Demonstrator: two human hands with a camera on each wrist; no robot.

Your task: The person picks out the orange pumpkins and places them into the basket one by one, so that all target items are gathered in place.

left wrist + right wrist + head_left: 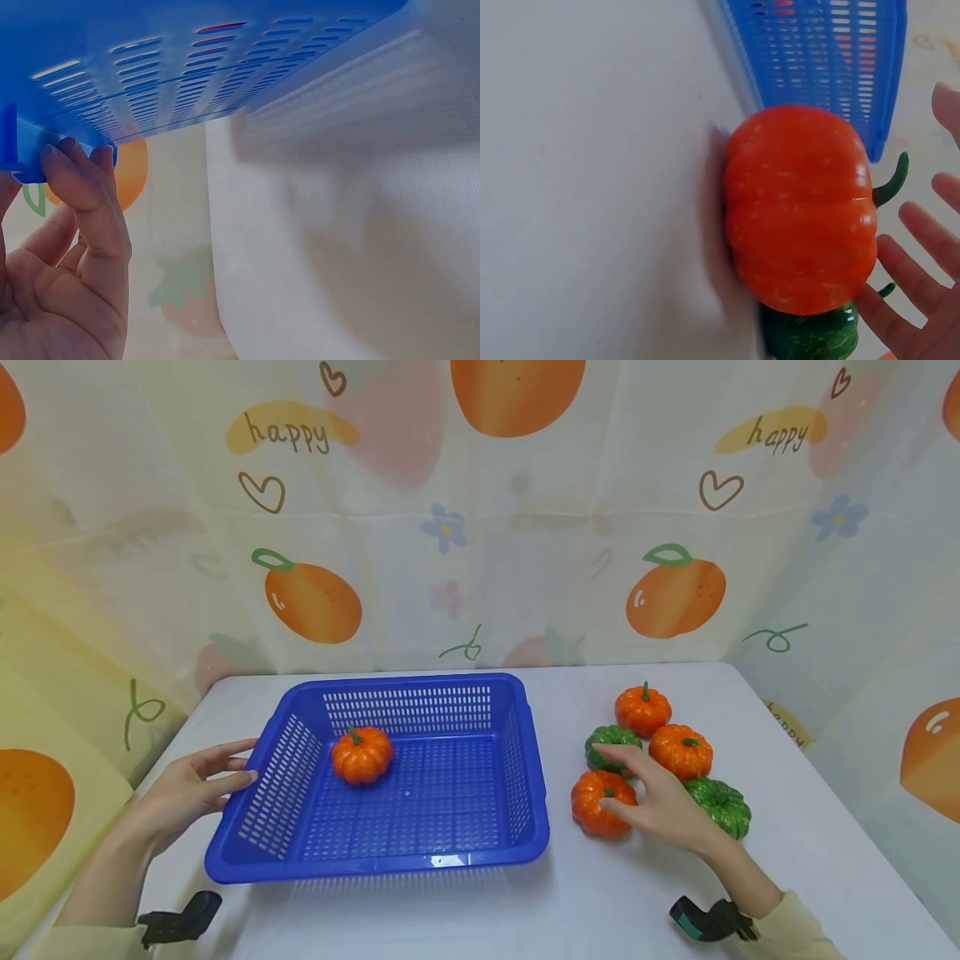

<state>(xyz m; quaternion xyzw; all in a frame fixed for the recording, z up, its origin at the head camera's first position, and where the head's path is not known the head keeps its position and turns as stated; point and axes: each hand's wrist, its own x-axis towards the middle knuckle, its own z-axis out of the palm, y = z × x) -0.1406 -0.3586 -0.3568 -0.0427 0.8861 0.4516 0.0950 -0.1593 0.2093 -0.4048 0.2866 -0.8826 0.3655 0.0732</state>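
My left hand (191,785) grips the left rim of a blue plastic basket (375,870), and in the left wrist view the fingers (86,195) curl up under that rim. One small orange pumpkin (362,755) sits inside, toward the back left. To the right of the basket, my right hand (663,797) hovers with fingers spread over the front orange pumpkin (596,802). Its stem points toward the fingers (922,277) in the right wrist view. A green pumpkin (606,745) lies just behind, partly hidden by the hand.
Farther back and right on the white table (585,893) are another orange pumpkin (643,710), a third orange one (680,752) and a second green pumpkin (722,806), partly behind the right hand. A fruit-patterned curtain (525,568) stands behind the table's back edge.
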